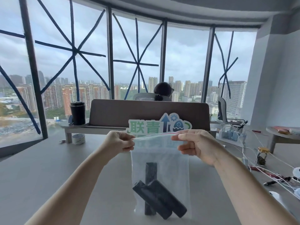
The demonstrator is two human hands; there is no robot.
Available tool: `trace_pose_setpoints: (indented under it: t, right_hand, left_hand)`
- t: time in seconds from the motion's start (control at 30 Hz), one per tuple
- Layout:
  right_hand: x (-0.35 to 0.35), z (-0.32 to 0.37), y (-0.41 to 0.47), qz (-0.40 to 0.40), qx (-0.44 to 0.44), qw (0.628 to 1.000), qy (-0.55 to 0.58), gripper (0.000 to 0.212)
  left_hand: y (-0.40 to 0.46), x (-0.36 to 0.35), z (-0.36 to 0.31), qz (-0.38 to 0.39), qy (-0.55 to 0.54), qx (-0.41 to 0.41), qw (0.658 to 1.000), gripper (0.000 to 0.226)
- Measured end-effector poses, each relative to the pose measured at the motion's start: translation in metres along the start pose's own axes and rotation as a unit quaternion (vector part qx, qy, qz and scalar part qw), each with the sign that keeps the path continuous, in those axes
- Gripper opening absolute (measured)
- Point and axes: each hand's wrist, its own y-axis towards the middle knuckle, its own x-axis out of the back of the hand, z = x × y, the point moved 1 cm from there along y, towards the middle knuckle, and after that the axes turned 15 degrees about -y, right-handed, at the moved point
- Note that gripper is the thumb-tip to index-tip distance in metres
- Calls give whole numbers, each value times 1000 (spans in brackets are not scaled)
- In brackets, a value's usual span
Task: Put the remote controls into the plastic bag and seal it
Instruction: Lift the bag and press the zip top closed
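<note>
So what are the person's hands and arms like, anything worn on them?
Nothing is worn. The left hand and right hand are bare, with no gloves, rings or watch showing. Both forearms are bare too, with no sleeve in view as far as the picture's lower edge.

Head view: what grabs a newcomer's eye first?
At centre, the left hand and right hand pinch the top corners of a clear zip-top plastic bag, held up over the pale grey table. Three black bar-shaped remote controls lie crossed at the bag's bottom. Behind, tall windows criss-crossed with blue tape show a city skyline.
</note>
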Motion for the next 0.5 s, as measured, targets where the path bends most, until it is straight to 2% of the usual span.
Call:
trace_pose_setpoints:
  t: [0.07,0.2,0.3,0.33,0.43,0.47,0.5]
  right_hand:
    - [1,2,-2,-10,-1,999,-42,16]
    - [4,7,-7,-89,24,980,-176,14]
    - [12,13,-11,-150,55,951,-264,12]
    - [15,16,-12,-194,60,925,-321,11]
    - [8,27,-19,-290,73,797,-525,13]
    - [0,30,-19,-281,109,780,-548,22]
    - [-10,33,-18,-255,152,779,-552,29]
  left_hand:
    - [0,-2,1,-35,48,-36,998,8]
    - [0,-4,1,-88,117,-95,985,11]
    - [-5,-10,-2,-109,88,-112,984,8]
    - [-7,-14,-4,-106,66,-115,986,7]
    - [-11,-32,-10,-73,42,-123,989,8]
    - [-12,-40,-11,-63,47,-129,989,10]
    - [-13,-47,-13,-55,57,-136,988,11]
